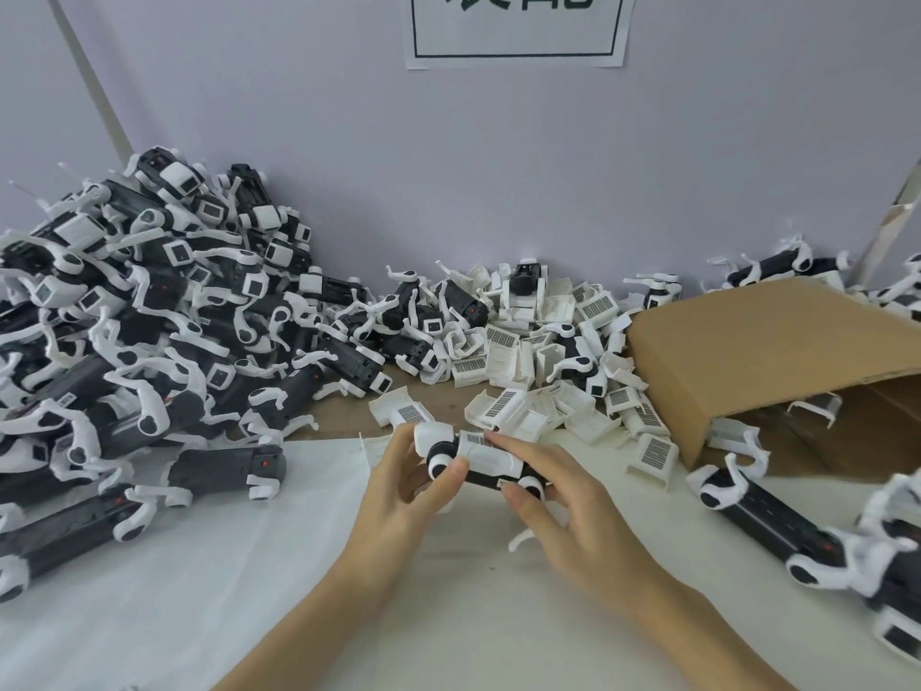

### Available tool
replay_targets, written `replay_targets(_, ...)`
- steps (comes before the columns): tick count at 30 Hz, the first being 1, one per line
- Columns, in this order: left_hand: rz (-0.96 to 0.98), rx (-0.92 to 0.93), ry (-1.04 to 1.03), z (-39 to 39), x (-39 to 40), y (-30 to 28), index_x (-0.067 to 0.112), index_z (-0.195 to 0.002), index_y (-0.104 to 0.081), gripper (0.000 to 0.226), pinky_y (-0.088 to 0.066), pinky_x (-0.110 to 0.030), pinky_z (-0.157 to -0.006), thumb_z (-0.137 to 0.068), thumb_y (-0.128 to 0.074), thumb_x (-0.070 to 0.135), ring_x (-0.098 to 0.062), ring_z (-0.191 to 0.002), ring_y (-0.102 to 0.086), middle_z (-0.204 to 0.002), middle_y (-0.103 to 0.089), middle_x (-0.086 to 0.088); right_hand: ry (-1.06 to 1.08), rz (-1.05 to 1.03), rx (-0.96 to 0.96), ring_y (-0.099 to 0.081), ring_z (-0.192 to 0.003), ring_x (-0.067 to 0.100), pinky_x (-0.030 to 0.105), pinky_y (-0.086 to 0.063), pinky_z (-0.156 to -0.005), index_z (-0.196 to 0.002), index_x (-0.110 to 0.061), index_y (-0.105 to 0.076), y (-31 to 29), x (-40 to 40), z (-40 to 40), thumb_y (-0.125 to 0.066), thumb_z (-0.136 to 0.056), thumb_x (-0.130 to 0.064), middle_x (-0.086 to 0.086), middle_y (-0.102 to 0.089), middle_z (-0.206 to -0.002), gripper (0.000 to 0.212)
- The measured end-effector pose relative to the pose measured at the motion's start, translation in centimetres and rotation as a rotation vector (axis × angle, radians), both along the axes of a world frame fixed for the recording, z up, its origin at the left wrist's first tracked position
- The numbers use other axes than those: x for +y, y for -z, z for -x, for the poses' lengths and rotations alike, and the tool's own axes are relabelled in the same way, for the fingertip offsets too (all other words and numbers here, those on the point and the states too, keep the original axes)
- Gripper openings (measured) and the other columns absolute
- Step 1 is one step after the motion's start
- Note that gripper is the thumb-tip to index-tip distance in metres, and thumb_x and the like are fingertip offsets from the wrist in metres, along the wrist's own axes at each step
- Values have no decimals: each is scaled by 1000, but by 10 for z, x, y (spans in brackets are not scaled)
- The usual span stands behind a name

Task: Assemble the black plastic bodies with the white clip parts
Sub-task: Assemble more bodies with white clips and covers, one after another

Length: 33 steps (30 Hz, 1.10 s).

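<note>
**Both hands on one black body over the white sheet**

A black plastic body (486,478) is held just above the surface, in the middle foreground, lying roughly crosswise between the two hands. It is a short dark bar with white parts fitted on it: a white clip part (481,450) with a small barcode label sits along its top, a white block caps its left end, and two round white-rimmed fittings show on its near side.

The left hand (398,483) grips the left end, thumb curled over the round fitting and fingers wrapped behind. The right hand (563,506) holds the right portion, its forefinger laid along the top of the clip and its thumb pressing the near edge.

Below them lies a white sheet (249,591) covering the near surface; bare brown surface (448,401) shows beyond it. Just behind the hands is a heap of loose white clips (543,356), many with barcode labels. To the left rises a large pile of assembled units (149,316), black with white arms. At right an open cardboard box (777,351) lies on its side, with more black units (777,521) near it. A grey wall (448,167) carries a paper sign (518,27).
</note>
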<state>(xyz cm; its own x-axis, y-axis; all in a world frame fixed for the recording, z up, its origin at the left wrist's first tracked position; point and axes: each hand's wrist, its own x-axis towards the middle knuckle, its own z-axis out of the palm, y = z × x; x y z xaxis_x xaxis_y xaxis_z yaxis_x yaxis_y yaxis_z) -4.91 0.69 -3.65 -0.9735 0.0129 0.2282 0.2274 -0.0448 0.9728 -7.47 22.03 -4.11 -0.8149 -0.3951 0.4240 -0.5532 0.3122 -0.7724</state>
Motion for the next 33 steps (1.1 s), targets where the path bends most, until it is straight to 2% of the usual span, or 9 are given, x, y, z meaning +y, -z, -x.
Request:
replay_targets(3, -22, -9, 5, 3, 0, 1, 24, -127, -64, 50, -52, -17, -85, -89, -78, 53, -12, -106, -69, -112, -74, 2, 4, -27, -16, -57, -130, 13, 34, -51, -105, -150, -46, -49, -3, 2, 1, -56, -103, -47, -17, -60, -131, 48)
replay_targets(7, -22, -23, -34, 5, 1, 2, 41, -114, -71, 49, -53, -14, -82, -81, -73, 77, -14, -100, -73, -108, -77, 7, 58, -37, -90, -71, -104, 9, 23, -55, -88, -143, -51, -56, -7, 1, -5, -57, -98, -61, -14, -70, -114, 46)
replay_targets(11, -196, -84, -108, 10, 3, 1, 26, -133, -65, 70, -57, -37, -88, -93, -49, 80, -32, -101, -74, -114, -76, -5, 75, 370, -654, -76, -70, 35, 33, -61, -60, -111, -17, -77, -36, 0, 9, -62, -94, -59, 24, -76, -93, 47)
replay_targets(14, -251, -134, -129, 13, 1, 2, 10, -125, -70, 67, -58, -36, -77, -99, -43, 67, -33, -86, -71, -103, -75, -15, -13, 882, -845, -77, -92, 39, 38, -64, -63, -124, -3, -64, -73, 27, 42, -54, -105, -45, 30, -72, -115, 47)
replay_targets(17, -188, -128, -65, 11, 1, 2, 6, -103, -76, 64, -55, -31, -70, -101, -48, 64, -30, -78, -65, -89, -71, -17, -234, 1307, -704, -57, -131, 51, 54, -54, -102, -136, -2, -46, -110, 62, 70, -29, -112, -49, 38, -52, -144, 55)
replay_targets(20, -60, -114, -2, 7, 5, 0, 11, -91, -77, 57, -51, -29, -70, -103, -51, 60, -23, -76, -64, -83, -71, -11, -265, 1207, -780, -54, -134, 53, 62, -39, -114, -149, -4, -40, -102, 71, 80, -31, -106, -62, 36, -52, -145, 72)
replay_targets(23, 88, -92, 16, 6, 9, 2, 14, -86, -76, 50, -50, -27, -70, -106, -52, 53, -16, -73, -62, -79, -71, -3, -182, 1013, -898, -70, -117, 36, 47, -58, -94, -135, -1, -66, -68, 59, 69, -58, -99, -52, 21, -67, -133, 63)
replay_targets(26, 252, -79, -6, 7, 10, 7, 17, -83, -75, 39, -52, -26, -73, -110, -53, 34, -12, -71, -61, -75, -70, 3, -134, 984, -1013, -73, -88, 30, 41, -62, -76, -126, -1, -72, -29, 47, 51, -69, -90, -42, 15, -72, -106, 55)
replay_targets(33, 645, -2, -132, 43, 21, -11, 25, -88, -67, 21, -47, -24, -60, -107, -58, 29, -7, -58, -58, -74, -70, 8, -97, 1011, -1043, -70, -80, 28, 39, -62, -73, -116, 0, -76, -7, 37, 49, -73, -84, -38, 18, -68, -94, 51)
